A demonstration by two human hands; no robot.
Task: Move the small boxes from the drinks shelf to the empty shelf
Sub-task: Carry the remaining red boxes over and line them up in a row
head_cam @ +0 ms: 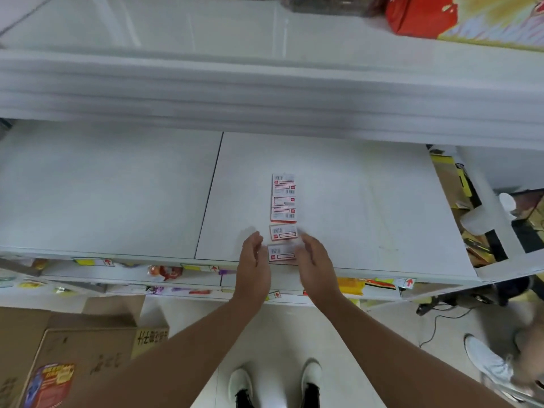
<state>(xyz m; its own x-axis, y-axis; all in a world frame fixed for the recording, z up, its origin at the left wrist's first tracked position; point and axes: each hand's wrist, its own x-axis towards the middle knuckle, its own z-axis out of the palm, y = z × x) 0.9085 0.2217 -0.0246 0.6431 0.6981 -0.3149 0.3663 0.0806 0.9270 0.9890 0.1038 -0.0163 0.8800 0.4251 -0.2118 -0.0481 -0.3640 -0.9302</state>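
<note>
Several small white boxes with red labels and barcodes lie in a line on the white shelf (353, 201). The far ones form a tight stack-like row (283, 198). One box (283, 232) lies apart just in front of it. The nearest box (281, 253) sits by the shelf's front edge, between my two hands. My left hand (253, 260) is at its left side and my right hand (315, 260) at its right side, fingers straight and apart, palms facing each other. Whether they touch the box I cannot tell.
A thick white shelf edge (265, 92) runs above, with a red package (418, 16) on the upper shelf. Lower shelves with price tags (97, 262) and snacks lie below. Cardboard boxes (73, 348) stand on the floor at left. Another person's shoe (485, 360) is at right.
</note>
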